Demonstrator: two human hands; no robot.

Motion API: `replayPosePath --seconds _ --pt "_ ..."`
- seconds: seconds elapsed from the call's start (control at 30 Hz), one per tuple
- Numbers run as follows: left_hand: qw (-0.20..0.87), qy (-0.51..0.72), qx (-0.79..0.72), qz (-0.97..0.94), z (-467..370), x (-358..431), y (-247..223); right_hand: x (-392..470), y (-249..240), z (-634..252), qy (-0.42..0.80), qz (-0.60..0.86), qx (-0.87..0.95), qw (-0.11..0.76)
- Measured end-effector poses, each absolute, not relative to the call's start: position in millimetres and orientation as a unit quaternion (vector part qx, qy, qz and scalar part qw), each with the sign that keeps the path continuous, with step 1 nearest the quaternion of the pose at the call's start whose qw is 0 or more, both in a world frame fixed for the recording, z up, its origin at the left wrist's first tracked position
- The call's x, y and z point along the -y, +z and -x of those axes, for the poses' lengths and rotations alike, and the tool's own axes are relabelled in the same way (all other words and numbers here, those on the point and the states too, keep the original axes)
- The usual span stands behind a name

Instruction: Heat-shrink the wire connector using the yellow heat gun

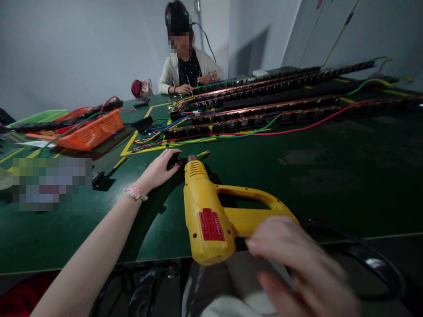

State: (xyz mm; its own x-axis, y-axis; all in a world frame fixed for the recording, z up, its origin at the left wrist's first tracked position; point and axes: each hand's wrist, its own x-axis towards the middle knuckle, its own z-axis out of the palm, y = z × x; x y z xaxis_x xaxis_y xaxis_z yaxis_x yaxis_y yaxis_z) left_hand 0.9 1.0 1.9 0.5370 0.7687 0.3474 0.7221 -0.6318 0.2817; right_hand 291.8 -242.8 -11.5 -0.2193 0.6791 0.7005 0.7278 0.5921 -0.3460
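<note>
My left hand [165, 166] is closed around a small dark connector-like piece [174, 162], mostly hidden by the fingers. A short yellow lead [204, 154] with a metal lug shows to the right of it, partly behind the nozzle. The yellow heat gun [201, 207] points its metal nozzle away from me, close to that piece. Its rear end overhangs the table's near edge. My right hand [294, 259], blurred, is closed on the gun's handle at the lower right.
Long black strips with copper bars [264, 116] and coloured wires lie across the green table [330, 185]. An orange basket [99, 127] stands at left. Nearby lies a black connector with a yellow lead [101, 178]. Opposite sits a co-worker [190, 70], hands at the strips.
</note>
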Motion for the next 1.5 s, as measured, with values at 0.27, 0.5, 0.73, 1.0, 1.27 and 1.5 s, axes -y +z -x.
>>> replayPosePath --seconds 0.27,0.5,0.73,1.0,1.27,1.5 --pt "0.07 0.225 -0.434 -0.87 -0.6 -0.7 1.6 192.7 -15.6 -302.4 -0.122 0.507 0.781 0.344" --pt "0.088 0.223 -0.445 -0.863 -0.3 1.9 3.5 187.5 -17.4 -328.3 -0.151 0.529 0.763 0.34" --pt "0.096 0.222 -0.447 -0.861 0.5 2.1 3.7 189.6 -16.7 -345.4 -0.186 0.558 0.751 0.299" --pt "0.093 0.226 -0.446 -0.861 1.2 2.4 2.6 194.8 -12.8 -332.2 -0.232 0.535 0.767 0.27" --pt "0.091 0.231 -0.441 -0.862 0.6 2.7 3.1 195.9 -11.0 -302.9 -0.234 0.493 0.788 0.286" --pt "0.085 0.234 -0.443 -0.862 0.7 2.3 1.9 194.4 -9.7 -284.0 -0.218 0.459 0.801 0.316"
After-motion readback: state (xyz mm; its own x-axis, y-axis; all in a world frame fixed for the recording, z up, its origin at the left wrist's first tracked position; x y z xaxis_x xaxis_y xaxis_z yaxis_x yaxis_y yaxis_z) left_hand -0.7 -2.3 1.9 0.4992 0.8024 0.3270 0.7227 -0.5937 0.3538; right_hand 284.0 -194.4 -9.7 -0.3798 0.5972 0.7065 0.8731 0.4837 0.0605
